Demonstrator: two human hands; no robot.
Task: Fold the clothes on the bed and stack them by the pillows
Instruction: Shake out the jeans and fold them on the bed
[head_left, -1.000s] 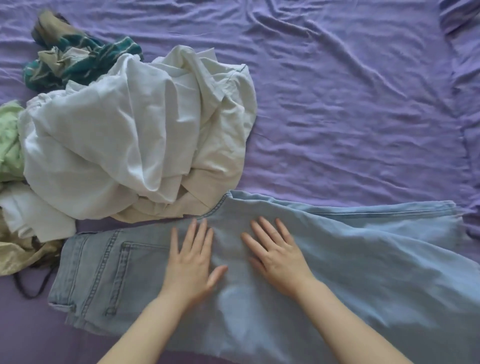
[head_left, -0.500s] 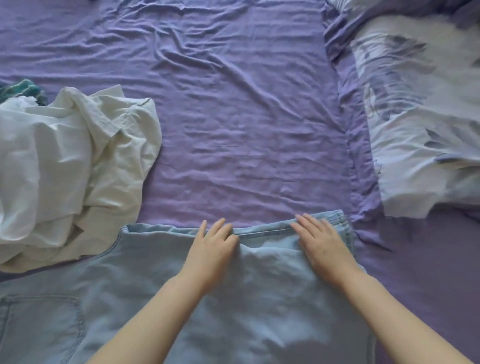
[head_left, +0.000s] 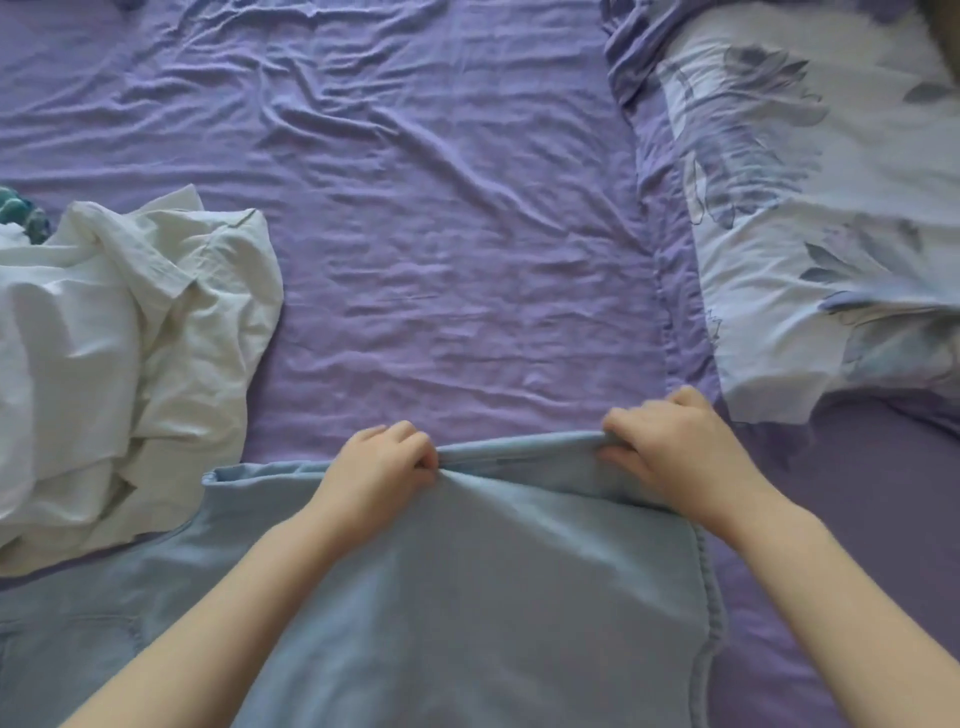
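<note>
Head view showed the light blue jeans (head_left: 467, 597) lying flat on the near part of the purple bed sheet (head_left: 441, 234), with both hands curled around the far edge of the denim: the left hand (head_left: 382, 460) gripped it near the middle and the right hand (head_left: 670, 447) gripped it near the hem end. A crumpled white garment (head_left: 130, 353) lay to the left, touching the jeans, with what appeared to be a teal item (head_left: 21, 210) behind it, and a floral pillow (head_left: 831, 234) lay at the right, just beyond the right hand.

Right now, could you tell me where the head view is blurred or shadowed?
In the head view the pillow smears at the right edge; soft, even light without glare; a faint shadow lies under the jeans edge gripped by both hands; the white garment stays fairly sharp.
</note>
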